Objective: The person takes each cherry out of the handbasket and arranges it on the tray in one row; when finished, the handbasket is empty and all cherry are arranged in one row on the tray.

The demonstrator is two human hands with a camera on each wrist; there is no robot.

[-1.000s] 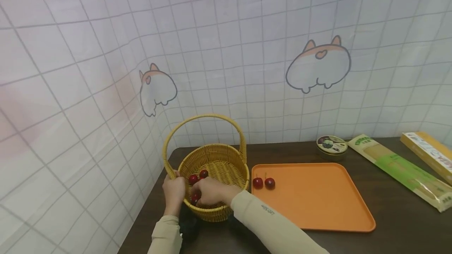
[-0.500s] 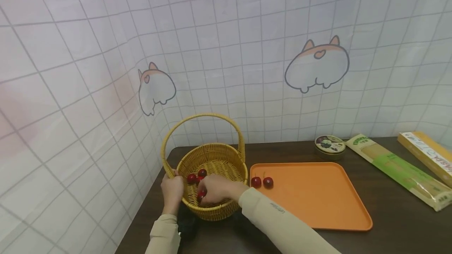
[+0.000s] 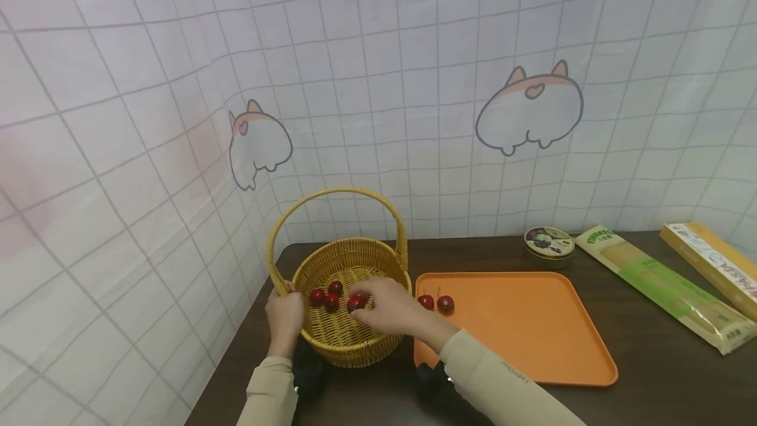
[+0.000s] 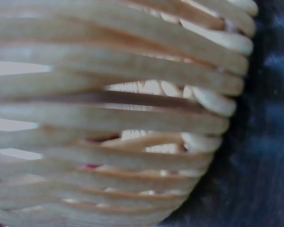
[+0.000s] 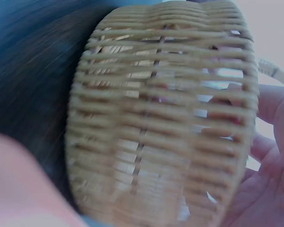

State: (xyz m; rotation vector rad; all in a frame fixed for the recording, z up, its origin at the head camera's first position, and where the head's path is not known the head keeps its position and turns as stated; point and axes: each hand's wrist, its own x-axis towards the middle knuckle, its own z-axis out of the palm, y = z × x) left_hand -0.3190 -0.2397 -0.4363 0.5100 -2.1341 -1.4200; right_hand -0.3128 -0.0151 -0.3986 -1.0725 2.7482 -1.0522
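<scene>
The held cherry (image 3: 357, 302) is located within the mouth of the wicker basket (image 3: 351, 356), to the right of three loose cherries (image 3: 332, 302) grouped on the basket floor toward its left side. The right hand (image 3: 387, 307) extends over the basket's right rim; its fingers pinch the held cherry. The left hand (image 3: 286, 314) is positioned at the basket's left side, fingers curled around the foot of the arched handle (image 3: 349, 189). The head view shows the basket contents from above. The left wrist view shows the outer weave at close range, with a small red spot visible through one gap. The right wrist view adds the outside of the basket wall, blurred fingers beyond the rim, and dark red visible through the weave near that rim. Just beside the basket on its right, an orange tray (image 3: 520, 327) carries two stemmed cherries (image 3: 445, 305) at its near-basket edge. Well to the right of the basket are a round tin (image 3: 549, 246), a green packet (image 3: 662, 284) and a yellow pasta box (image 3: 718, 261), all on the dark bench (image 3: 680, 380). A grid-patterned sheet (image 3: 437, 150) hangs behind the basket.
</scene>
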